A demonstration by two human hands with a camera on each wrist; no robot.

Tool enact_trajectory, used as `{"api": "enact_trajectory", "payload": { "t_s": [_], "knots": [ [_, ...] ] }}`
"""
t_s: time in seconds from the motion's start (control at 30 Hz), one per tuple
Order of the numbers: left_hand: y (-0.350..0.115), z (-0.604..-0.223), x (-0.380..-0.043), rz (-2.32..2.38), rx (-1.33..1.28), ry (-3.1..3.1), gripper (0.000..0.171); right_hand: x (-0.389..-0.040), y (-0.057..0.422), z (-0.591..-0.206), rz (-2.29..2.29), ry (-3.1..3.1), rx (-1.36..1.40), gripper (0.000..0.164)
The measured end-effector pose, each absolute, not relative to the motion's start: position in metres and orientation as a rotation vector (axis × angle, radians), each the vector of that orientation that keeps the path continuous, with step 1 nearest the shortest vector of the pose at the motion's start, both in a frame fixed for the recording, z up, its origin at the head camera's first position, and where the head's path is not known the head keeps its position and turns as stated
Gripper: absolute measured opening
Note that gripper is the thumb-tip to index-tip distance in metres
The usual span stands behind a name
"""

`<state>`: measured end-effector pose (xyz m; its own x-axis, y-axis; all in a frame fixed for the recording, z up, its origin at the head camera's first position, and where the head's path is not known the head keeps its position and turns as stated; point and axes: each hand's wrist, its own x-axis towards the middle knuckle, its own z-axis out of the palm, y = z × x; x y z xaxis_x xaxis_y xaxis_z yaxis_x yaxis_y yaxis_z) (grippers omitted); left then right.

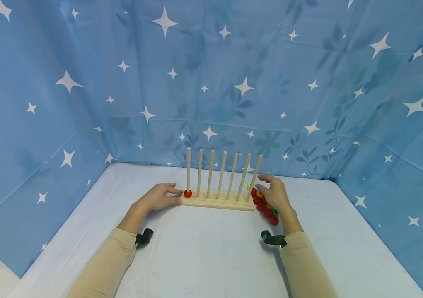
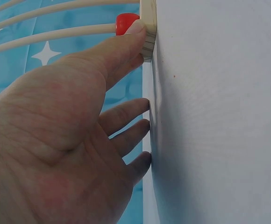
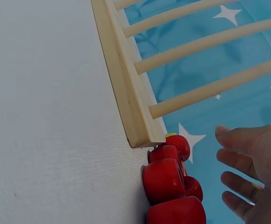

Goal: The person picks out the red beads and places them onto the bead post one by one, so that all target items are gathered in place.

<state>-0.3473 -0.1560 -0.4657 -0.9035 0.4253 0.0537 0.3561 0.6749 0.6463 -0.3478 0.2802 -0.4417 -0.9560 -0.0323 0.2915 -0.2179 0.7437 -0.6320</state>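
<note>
A wooden rack (image 1: 218,203) with a row of several upright pegs stands on the table. One red bead (image 1: 187,193) sits at the foot of its leftmost peg. My left hand (image 1: 160,196) holds the rack's left end between thumb and index finger, while the other fingers (image 2: 131,137) spread beside it. Past the right end of the rack, my right hand (image 1: 275,192) hovers over loose beads, fingers relaxed and parted, with nothing in them. Those beads are mostly red, such as the large red bead (image 3: 163,181), with a green bead (image 1: 275,212) and a yellow-green bead (image 1: 249,186) among them.
White cloth covers the table (image 1: 204,252). A blue curtain (image 1: 211,82) with white stars rises behind it and along both sides. Each wrist carries a small black camera, the left camera (image 1: 145,236) and the right camera (image 1: 272,239).
</note>
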Motion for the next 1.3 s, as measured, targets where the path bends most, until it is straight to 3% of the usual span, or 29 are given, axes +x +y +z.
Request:
{"api": "enact_trajectory", "payload": {
  "t_s": [1.3],
  "knots": [
    [-0.156,-0.465,-0.346,1.054,0.655,2.782,0.042,-0.351,0.276,-0.458,0.937,-2.794,0.265,0.025]
  ]
}}
